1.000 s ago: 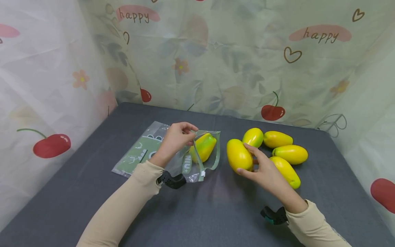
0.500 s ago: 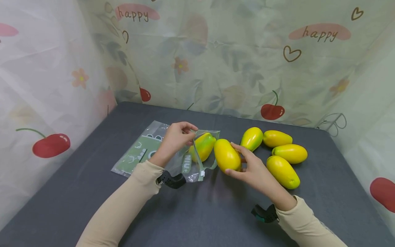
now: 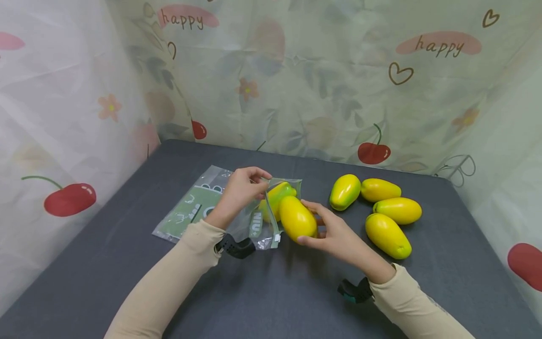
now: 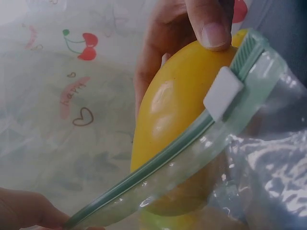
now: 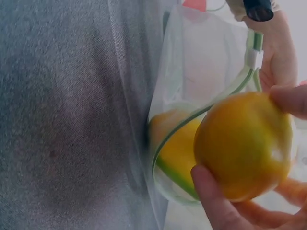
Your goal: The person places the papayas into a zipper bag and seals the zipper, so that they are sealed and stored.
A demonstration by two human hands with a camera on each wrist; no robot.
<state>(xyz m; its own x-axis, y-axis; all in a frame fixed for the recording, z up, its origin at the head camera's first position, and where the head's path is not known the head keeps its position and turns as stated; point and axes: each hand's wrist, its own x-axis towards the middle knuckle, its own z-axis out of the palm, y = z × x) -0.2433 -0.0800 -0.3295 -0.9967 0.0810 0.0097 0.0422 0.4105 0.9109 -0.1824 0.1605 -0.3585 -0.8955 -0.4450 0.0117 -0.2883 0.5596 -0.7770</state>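
My right hand grips a yellow papaya from the side, thumb below and fingers on its far side. It sits at the mouth of a clear and green zip bag. The left hand pinches the upper edge of that mouth and holds it up. Inside the bag lies another papaya, yellow with a green end, partly hidden behind the held one. In the left wrist view the bag's white slider overlaps the held papaya. The right wrist view has the green-edged mouth around the inner papaya.
To the right on the dark grey table lie several more yellow papayas, grouped loosely. A patterned curtain stands behind the table and on both sides. A thin wire shows at the back right corner.
My right hand has carried the papaya leftward from beside the other papayas to the bag's mouth. The left hand and the bag have hardly moved.
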